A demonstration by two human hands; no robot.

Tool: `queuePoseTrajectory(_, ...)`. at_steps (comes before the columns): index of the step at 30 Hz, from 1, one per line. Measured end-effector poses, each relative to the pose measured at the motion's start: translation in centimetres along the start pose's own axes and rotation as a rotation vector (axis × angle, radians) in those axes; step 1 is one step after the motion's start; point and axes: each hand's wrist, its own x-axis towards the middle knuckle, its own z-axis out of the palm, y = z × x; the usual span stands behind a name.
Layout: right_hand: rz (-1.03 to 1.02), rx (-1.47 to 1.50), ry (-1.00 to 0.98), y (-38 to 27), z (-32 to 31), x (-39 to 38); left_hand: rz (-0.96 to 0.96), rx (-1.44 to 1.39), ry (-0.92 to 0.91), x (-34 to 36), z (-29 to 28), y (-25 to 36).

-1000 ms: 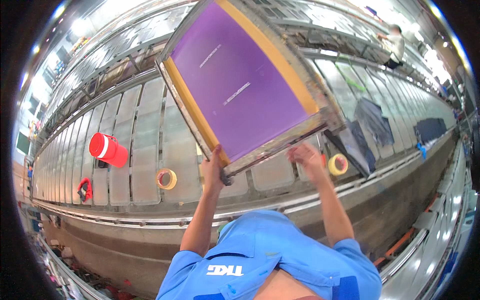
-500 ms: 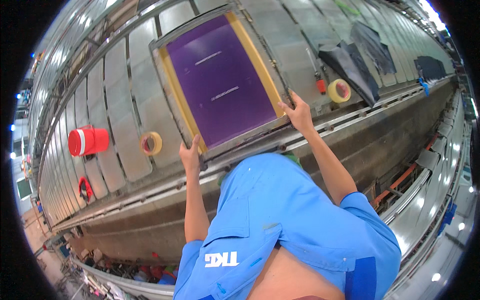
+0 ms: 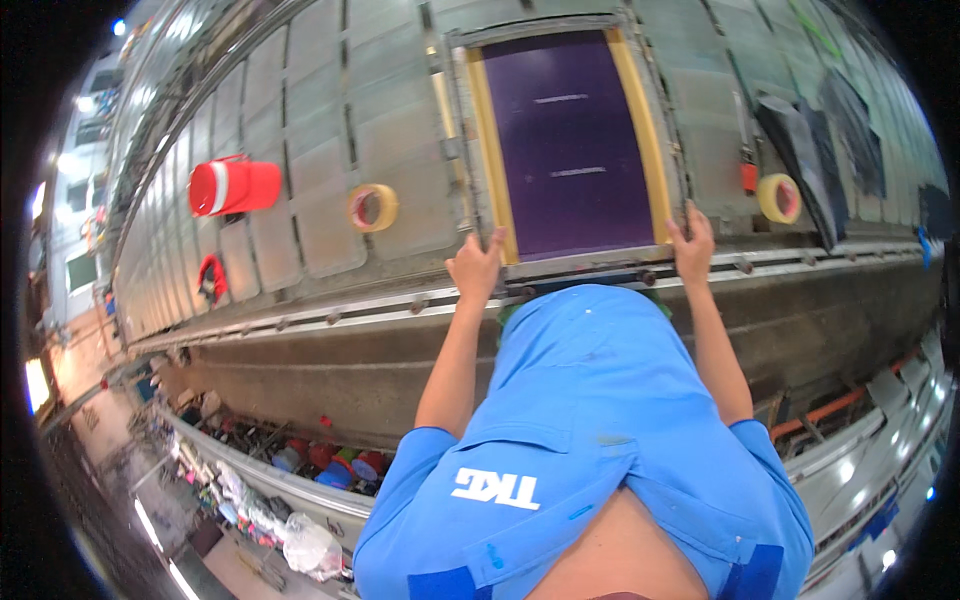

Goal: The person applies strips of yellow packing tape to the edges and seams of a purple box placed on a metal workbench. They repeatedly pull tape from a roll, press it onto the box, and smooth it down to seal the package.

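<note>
A screen-printing frame with a purple mesh and yellow tape strips down both inner sides lies on the long panelled table. My left hand grips its near left corner, thumb toward the mesh side and fingers along the outer side. At the near right corner my right hand has hold of the frame too, index finger stretched along the side. The undersides of both grips are hidden. Two roll-shaped things flank the frame: a yellow tape roll on the left and another tape roll on the right.
Farther left stand a red bucket with a white band and a small red-and-black item. To the right lie a red-handled tool and dark sheets. A metal rail runs along the table's near edge.
My view has turned and swung left, so the table scene sits farther right. The frame appears shifted slightly right, away from the left tape roll, with both hands still at its near corners.
</note>
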Motion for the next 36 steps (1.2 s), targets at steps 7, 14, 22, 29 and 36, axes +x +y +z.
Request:
queuePoseTrajectory(7, -0.224, -0.150, 0.057, -3.9, -2.1, 0.3, 0.134, 0.408, 0.604, 8.0, -8.6, -8.7)
queuePoseTrajectory(14, -0.205, 0.212, -0.507, -15.6, -1.5, 1.4, 0.455, 0.580, 0.336, 7.4, -13.4, -5.6)
queuePoseTrajectory(22, -0.375, 0.520, -0.850, -19.4, 2.4, -0.6, 0.596, 0.074, -0.123, -6.4, -10.2, 6.7)
queuePoseTrajectory(29, -0.328, 0.340, -0.851, -19.1, 0.9, -0.3, 0.584, -0.076, -0.230, -8.6, -8.1, 8.5)
queuePoseTrajectory(36, 0.147, 0.565, -0.854, -18.2, 0.0, 0.0, 0.735, -0.049, -0.151, -7.2, -8.4, 9.0)
